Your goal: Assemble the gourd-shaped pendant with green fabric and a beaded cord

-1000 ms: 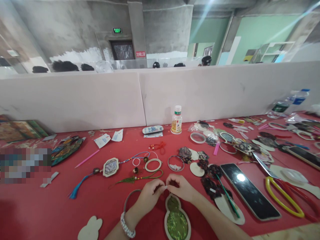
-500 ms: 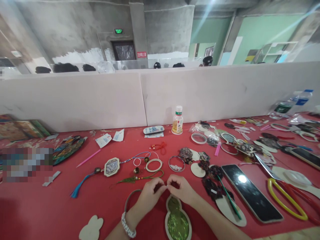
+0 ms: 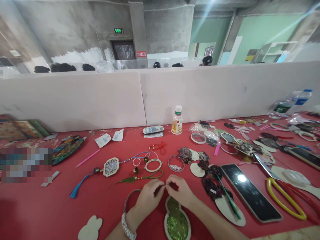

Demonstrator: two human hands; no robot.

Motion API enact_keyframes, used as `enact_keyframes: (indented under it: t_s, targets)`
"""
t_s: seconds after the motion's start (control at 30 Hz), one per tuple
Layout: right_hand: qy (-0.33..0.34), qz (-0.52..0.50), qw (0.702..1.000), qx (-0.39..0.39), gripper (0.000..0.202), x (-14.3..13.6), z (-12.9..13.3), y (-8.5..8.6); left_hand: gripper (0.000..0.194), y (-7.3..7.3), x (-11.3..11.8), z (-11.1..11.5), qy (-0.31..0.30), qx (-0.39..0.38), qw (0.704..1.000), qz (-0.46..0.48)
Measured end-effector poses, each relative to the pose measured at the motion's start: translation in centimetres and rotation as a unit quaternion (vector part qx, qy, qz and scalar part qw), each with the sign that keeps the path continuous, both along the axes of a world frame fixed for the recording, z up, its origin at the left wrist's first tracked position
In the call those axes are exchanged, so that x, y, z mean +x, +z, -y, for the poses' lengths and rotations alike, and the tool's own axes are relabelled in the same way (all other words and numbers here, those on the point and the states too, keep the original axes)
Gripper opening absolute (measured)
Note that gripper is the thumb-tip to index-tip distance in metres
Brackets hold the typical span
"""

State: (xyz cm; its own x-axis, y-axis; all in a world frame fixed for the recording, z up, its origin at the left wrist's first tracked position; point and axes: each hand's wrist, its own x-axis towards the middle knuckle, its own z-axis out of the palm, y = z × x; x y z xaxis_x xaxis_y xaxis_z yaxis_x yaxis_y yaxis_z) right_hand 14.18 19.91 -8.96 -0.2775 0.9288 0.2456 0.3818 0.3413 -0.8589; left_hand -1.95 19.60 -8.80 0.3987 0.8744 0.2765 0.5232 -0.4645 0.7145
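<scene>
Two bare hands, left hand [image 3: 151,193] and right hand [image 3: 180,190], meet with fingertips pinched together; whether a small part sits between them cannot be told. Clock positions are taken from the fingertips. At 6 o'clock lies the gourd-shaped, pale-rimmed pendant [image 3: 177,224], its glossy green filling in place; the top edge is partly hidden. At 11 o'clock, the cream oval ring frame [image 3: 152,171] is unfilled. At 8 o'clock, the pale rabbit-shaped blank [image 3: 90,229] is undecorated. Surface: red tabletop [image 3: 62,213], black rectangular phone [image 3: 252,195] at 3 o'clock. Room: white upright partition [image 3: 100,100] at 12 o'clock, grey concrete wall [image 3: 167,30] beyond.
</scene>
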Motion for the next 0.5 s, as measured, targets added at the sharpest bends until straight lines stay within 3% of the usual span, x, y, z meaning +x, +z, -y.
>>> enact_keyframes:
  t_s: [0.27,0.5]
  targets:
    - [-0.029,0.02,0.999,0.016,0.01,-0.05,0.0,-0.04,0.011,-0.09,0.21,0.16,0.059,0.027,0.997,-0.036]
    - [-0.041,0.062,0.997,0.029,0.009,-0.15,-0.04,-0.28,0.016,0.09,0.18,0.33,0.013,0.046,0.998,-0.047]
